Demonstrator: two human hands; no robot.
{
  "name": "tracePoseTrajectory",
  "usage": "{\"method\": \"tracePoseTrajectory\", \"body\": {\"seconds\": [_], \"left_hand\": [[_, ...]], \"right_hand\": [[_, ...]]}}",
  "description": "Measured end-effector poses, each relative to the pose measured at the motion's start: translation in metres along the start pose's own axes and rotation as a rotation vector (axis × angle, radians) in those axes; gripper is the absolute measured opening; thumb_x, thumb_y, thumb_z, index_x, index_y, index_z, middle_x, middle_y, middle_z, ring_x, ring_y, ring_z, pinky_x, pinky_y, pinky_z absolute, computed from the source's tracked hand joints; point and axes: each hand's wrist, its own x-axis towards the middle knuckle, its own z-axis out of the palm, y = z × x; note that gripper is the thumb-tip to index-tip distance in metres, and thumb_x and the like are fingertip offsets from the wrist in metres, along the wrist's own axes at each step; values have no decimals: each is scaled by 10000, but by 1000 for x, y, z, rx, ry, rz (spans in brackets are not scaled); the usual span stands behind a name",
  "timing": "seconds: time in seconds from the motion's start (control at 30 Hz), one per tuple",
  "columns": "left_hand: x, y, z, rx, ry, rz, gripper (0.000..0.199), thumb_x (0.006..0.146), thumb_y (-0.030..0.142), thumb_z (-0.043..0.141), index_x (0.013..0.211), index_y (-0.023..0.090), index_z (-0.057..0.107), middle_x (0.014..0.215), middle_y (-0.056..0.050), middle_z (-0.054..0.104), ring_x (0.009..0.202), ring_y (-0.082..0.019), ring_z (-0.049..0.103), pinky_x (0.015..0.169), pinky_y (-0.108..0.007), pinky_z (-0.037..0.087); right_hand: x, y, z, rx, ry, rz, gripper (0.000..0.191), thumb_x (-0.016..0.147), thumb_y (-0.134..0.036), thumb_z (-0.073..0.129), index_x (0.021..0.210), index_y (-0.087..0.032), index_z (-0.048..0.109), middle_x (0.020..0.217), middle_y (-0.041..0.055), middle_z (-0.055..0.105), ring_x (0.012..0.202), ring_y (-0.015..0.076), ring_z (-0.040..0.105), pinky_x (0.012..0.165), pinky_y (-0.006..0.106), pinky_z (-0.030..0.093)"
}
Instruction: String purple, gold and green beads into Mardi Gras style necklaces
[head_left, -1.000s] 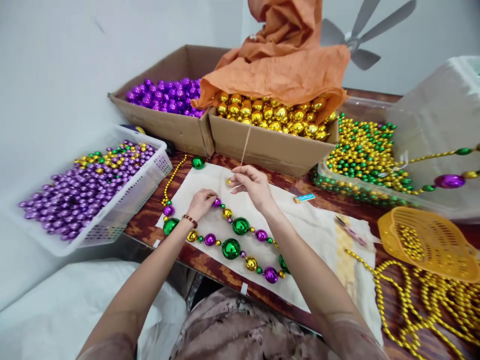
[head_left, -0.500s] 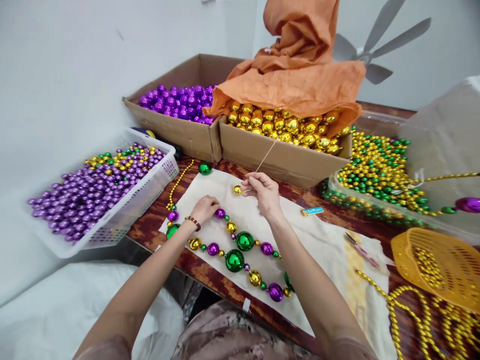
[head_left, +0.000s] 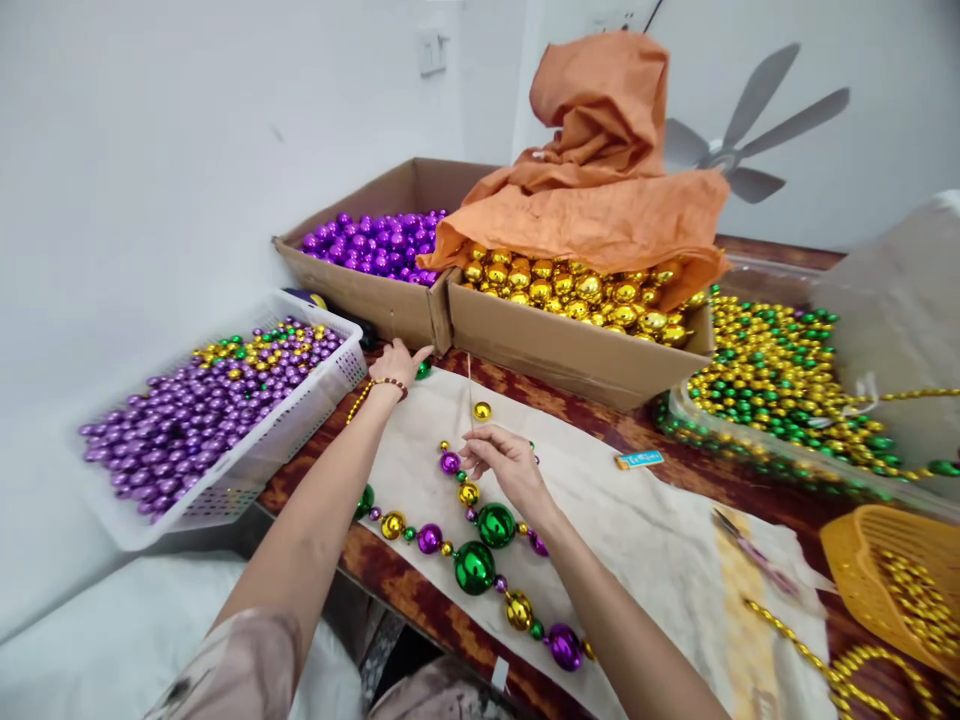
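My right hand (head_left: 504,465) is closed, with thumb and fingertips pinching a thin pale cord (head_left: 470,392) that sticks up above them. Beneath and beside it lies a string of shiny beads (head_left: 474,567) in green, purple and gold. One end of the string, with a small gold bead and a purple bead (head_left: 449,463), is close to my right fingertips. A loose gold bead (head_left: 482,411) rests on the white cloth just beyond. My left hand (head_left: 396,366) is stretched forward, thumb apart from the fingers, beside a green bead (head_left: 424,370) that it partly hides.
Cardboard boxes of purple beads (head_left: 375,243) and gold beads (head_left: 574,290) stand at the back, under an orange cloth (head_left: 585,215). A white basket (head_left: 349,362) is at left, a clear bin (head_left: 682,405) and yellow basket (head_left: 847,540) at right. Scissors (head_left: 757,555) lie on the white cloth (head_left: 637,560).
My left hand has left the bead string and reached forward to the green bead. My right hand has moved lower left, the cord now upright. The view has tilted up slightly.
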Motion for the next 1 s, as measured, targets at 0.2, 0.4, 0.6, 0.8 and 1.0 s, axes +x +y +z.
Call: {"method": "tracePoseTrajectory", "body": {"seconds": [0.2,0.4,0.6,0.8,1.0], "left_hand": [[-2,-16,8,-174,-79,130,581,780,504,719,1211,128,619,1295,-241,628,1256,-365,575,1035,-466,436],[-58,-27,7,-1003,-23,393,582,765,408,738,1297,213,606,1290,-91,637,1132,-211,611,995,-349,474],[-84,-2,-21,-1412,-154,247,469,766,429,747,1184,229,672,1092,-46,676,819,-130,621,619,-217,480],[-83,6,-37,-1572,-320,121,415,818,518,676,1133,250,643,992,-26,682,730,-129,664,564,-212,458],[-83,8,-41,-1679,-415,16,369,830,504,684,1109,267,639,957,-4,683,730,-124,672,575,-212,480]], "right_hand": [[-3,7,-9,-74,39,-17,246,762,-361,692,921,-176,720,760,34,728,651,164,700,500,233,532],[1,14,-16,-90,78,3,218,760,-381,688,834,-176,678,742,44,724,633,181,704,433,215,478],[-8,10,-16,-210,76,-38,200,805,-362,635,869,-186,703,723,39,718,598,175,692,413,212,438],[-14,12,-17,-351,45,-95,165,841,-329,598,881,-211,707,715,27,719,603,189,704,419,234,433],[-10,15,-18,-402,33,-110,156,862,-328,584,877,-227,702,715,18,716,589,189,702,426,248,440]]}}
